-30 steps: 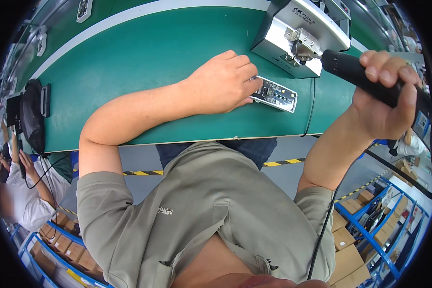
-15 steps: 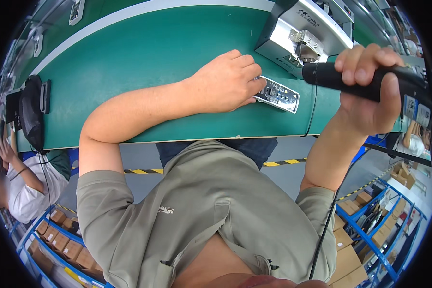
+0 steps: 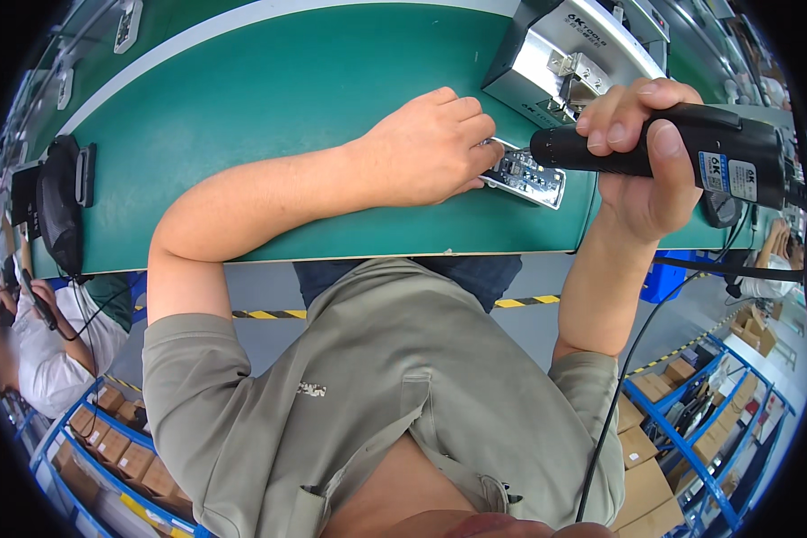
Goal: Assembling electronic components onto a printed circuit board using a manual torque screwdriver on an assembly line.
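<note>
My left hand [image 3: 432,151] is closed around the left end of a small light-coloured housing with an exposed circuit board [image 3: 531,176], which rests on the green workbench. My fingers cover that end. In my right hand [image 3: 647,157] is a black electric screwdriver [image 3: 601,151], gripped with the fingers wrapped over its body. It lies roughly level in the picture, its nose pointing left over the board close to my left fingertips. Whether its bit touches the board I cannot tell. A silver screw feeder [image 3: 547,67] stands just beyond the screwdriver.
The green workbench [image 3: 242,108] has a pale strip along its far side. A black object with a strap [image 3: 61,206] sits at its left end. A black cable [image 3: 638,332] hangs beside my right arm. Other people work at both sides; shelves of boxes [image 3: 690,430] stand behind me.
My right hand has moved left with the electric screwdriver, bringing its nose from right of the board to over it. My left hand keeps its hold with barely any shift.
</note>
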